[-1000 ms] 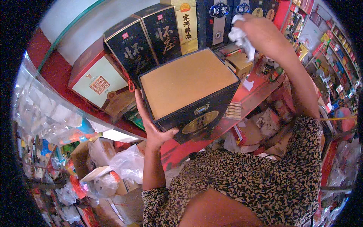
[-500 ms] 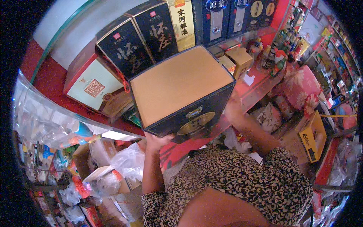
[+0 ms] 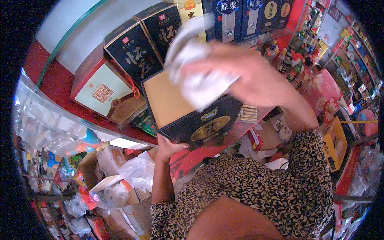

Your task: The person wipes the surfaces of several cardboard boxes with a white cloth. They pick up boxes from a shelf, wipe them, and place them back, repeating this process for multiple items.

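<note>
A large black gift box (image 3: 164, 106) with a plain tan top and a gold oval on its front is tilted in front of me. My left hand (image 3: 170, 149) grips its lower left corner, the fingers partly hidden underneath. Above the box's top, my right hand (image 3: 250, 76) holds a white cloth (image 3: 206, 88). Both hand and cloth are smeared by motion, and they cover the right part of the tan top. I cannot tell whether the cloth touches the box.
Dark boxes (image 3: 134, 50) stand in a row behind, with a white and red box (image 3: 100, 90) to the left. Bottles (image 3: 306, 46) fill the back right. A curved glass edge (image 3: 68, 38) runs at upper left. Plastic bags (image 3: 138, 170) and an open yellow carton (image 3: 335, 146) lie lower down.
My right hand has left the box's right side and risen over its top, now with a white cloth in it. My left hand keeps its grip, and the box has shifted slightly.
</note>
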A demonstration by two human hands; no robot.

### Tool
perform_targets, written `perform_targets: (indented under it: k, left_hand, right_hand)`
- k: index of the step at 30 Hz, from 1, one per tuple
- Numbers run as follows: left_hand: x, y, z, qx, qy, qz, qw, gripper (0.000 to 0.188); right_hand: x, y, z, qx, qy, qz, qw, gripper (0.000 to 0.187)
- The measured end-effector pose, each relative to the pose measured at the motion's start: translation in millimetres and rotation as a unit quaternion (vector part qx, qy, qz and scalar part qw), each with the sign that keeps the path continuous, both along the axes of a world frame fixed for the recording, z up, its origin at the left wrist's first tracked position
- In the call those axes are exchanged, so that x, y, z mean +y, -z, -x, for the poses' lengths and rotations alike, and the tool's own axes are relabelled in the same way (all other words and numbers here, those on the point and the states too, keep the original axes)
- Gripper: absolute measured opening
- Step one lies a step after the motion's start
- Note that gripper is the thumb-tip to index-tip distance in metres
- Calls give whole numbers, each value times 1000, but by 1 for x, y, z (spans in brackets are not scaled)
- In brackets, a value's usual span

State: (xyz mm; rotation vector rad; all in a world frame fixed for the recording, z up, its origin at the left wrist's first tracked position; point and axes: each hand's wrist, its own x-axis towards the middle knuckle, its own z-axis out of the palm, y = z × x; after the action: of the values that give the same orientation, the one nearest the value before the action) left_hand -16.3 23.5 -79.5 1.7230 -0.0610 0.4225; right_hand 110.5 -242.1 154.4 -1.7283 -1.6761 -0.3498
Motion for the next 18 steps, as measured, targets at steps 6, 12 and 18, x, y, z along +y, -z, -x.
perform_targets:
  k: [6,12,18]
  left_hand:
    - [0,8,5,-21,-33,-27,999,97]
    - [1,-5,8,53,21,-17,998,108]
    - [2,11,14,194,21,-14,981,132]
  right_hand:
    - [-27,-17,-22,-29,15,202,979,45]
    - [-118,34,-60,-110,431,186,876,41]
    - [-102,222,-45,219,265,319,883,56]
